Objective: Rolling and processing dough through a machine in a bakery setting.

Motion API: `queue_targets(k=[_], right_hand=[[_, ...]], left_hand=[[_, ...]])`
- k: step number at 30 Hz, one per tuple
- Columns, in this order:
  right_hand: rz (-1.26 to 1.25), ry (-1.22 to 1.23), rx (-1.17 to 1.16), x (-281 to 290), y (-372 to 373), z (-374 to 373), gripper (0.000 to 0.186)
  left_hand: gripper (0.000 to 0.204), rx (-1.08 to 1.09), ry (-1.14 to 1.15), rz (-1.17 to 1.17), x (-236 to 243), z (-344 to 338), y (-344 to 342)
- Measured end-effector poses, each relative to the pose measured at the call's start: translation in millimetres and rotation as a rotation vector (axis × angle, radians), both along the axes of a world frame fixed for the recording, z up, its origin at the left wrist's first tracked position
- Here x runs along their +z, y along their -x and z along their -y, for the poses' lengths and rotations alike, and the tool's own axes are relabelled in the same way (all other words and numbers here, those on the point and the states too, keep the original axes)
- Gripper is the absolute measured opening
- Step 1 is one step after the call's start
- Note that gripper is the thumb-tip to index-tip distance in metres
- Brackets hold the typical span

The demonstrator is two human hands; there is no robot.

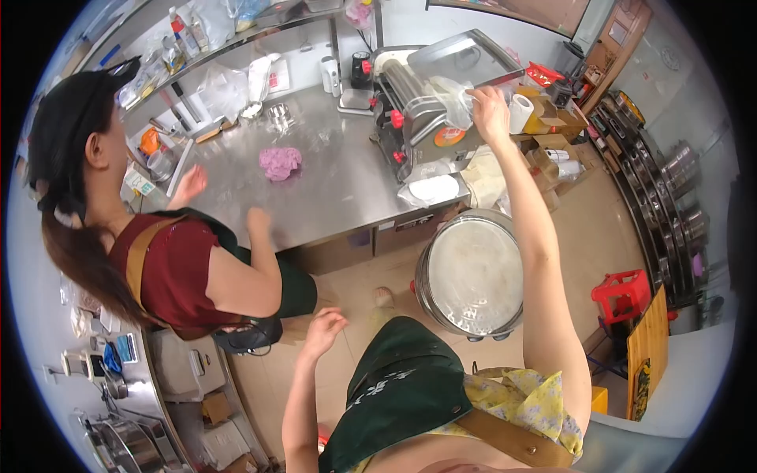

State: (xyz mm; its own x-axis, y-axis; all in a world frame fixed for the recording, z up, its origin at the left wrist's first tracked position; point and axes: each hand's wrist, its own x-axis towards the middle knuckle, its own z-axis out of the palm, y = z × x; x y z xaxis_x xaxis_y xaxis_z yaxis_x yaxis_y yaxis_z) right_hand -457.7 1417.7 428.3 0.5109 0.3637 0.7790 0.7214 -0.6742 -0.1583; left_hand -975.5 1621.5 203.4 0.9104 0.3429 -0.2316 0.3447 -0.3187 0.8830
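Note:
My right hand (490,114) reaches far forward to the dough rolling machine (406,83) on the steel table. Its fingers are closed on a crumpled clear plastic bag (455,104), which hangs against the machine's side. Below the bag a round orange sticker shows on the machine. My left hand (323,331) hovers over the floor in front of my apron, its fingers loosely bent and slightly apart, with nothing in it. A lump of pink-purple dough (280,163) lies on the steel table (331,185), out of reach of both hands.
A co-worker (169,260) in a dark red top stands at my left, both hands near the table edge. A large round pot (473,276) with a whitish lid stands on the floor before me. Cardboard boxes (564,118), a red stool (621,296) and a pot rack are at right.

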Motion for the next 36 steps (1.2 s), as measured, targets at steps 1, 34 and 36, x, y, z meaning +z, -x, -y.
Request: queue_targets(k=[1,34,36], right_hand=[[0.037,0.13,0.017,5,-16,-3,0.021],[-1.119,-0.005,0.597,-74,58,-359,0.02],[-1.052,0.001,0.563,-74,58,-373,0.02]], left_hand=[[0.018,-0.079,-0.049,0.04,11,-3,-22],[0.016,0.381,0.373,0.237,118,-264,-331],[0.013,0.419,0.247,0.226,116,-288,-334]])
